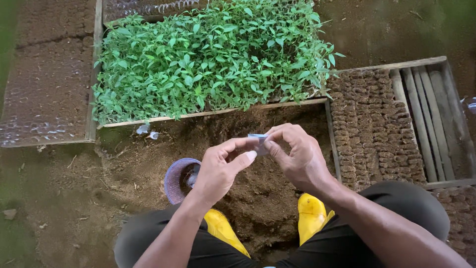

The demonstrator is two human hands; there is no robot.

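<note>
My left hand (220, 168) and right hand (295, 156) pinch a small pale sleeve (259, 140), possibly plastic, between fingertips above the soil heap (258, 198). Seedling tray (208, 59) beyond; filled tray (372, 129) at right; purple cup (173, 178) by left wrist.

Green seedling bed (208, 54), soil-filled pots (372, 129), yellow boots (311, 211)

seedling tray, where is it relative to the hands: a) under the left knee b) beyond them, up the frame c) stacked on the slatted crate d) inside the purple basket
b: the seedling tray lies on the soil beyond both hands, which pinch a small pale piece between them.
</note>
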